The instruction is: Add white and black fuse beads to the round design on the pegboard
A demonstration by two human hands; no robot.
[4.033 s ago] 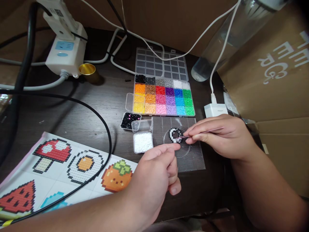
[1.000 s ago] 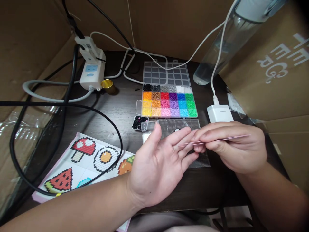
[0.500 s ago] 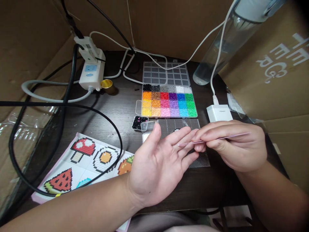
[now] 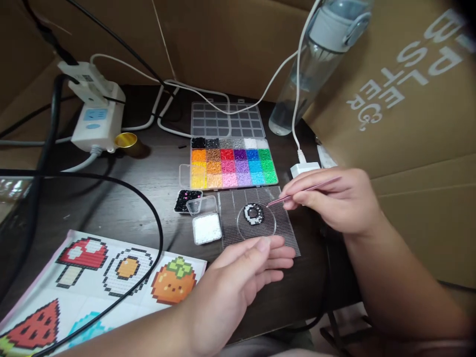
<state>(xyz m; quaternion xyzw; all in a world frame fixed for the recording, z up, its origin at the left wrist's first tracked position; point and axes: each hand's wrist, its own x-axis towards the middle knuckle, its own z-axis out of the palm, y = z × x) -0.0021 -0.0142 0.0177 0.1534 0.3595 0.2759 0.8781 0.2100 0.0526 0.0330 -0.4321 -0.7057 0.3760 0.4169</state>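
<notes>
My right hand (image 4: pixel 334 201) pinches pink tweezers (image 4: pixel 303 192), with the tips over the right part of a clear pegboard (image 4: pixel 286 233), just right of a small black-and-white bead ring (image 4: pixel 253 214). My left hand (image 4: pixel 238 280) hovers at the pegboard's near edge, fingers loosely stretched out and nothing in them. A small tray of white beads (image 4: pixel 207 228) and a small tray of black beads (image 4: pixel 186 200) lie left of the pegboard. Behind the pegboard stands a sorted bead box (image 4: pixel 232 161) with several colours.
A pattern sheet (image 4: pixel 111 277) with mushroom, egg and orange lies at front left, crossed by a black cable (image 4: pixel 148 213). A power strip (image 4: pixel 97 111), gold cap (image 4: pixel 125 141), water bottle (image 4: pixel 308 64), white charger (image 4: pixel 305 169) and cardboard box (image 4: pixel 409 99) surround the table.
My left hand has turned down from palm-up and dropped to the pegboard's near edge, uncovering the bead ring. The tweezers have left my left fingers and now point at the board. The camera shifted.
</notes>
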